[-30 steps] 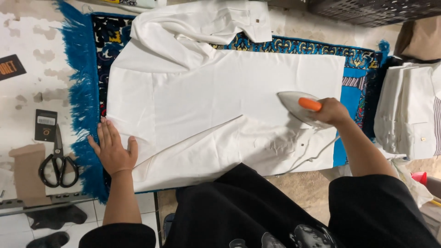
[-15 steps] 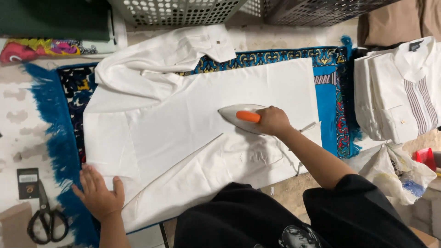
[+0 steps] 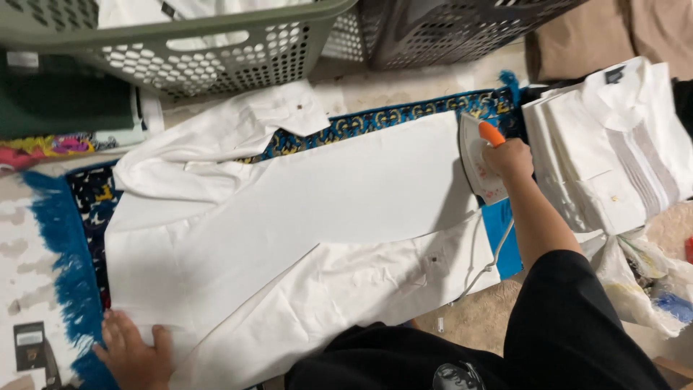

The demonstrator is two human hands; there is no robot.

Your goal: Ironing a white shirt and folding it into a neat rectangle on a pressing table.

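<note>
The white garment [image 3: 303, 231] lies spread flat over the blue patterned rug [image 3: 65, 260]. The right hand [image 3: 509, 159] has its fingers wrapped tight around the orange handle of the white iron [image 3: 478, 162], at the garment's far right edge. The left hand [image 3: 133, 354] presses flat, fingers spread, on the garment's lower-left corner. A stack of folded white shirts [image 3: 606, 152] sits just right of the iron.

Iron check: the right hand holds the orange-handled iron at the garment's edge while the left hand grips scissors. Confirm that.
Not quite. The head view shows the left hand pressed flat on the white garment, holding no scissors. The right hand does hold the orange-handled iron at the garment's edge.
</note>
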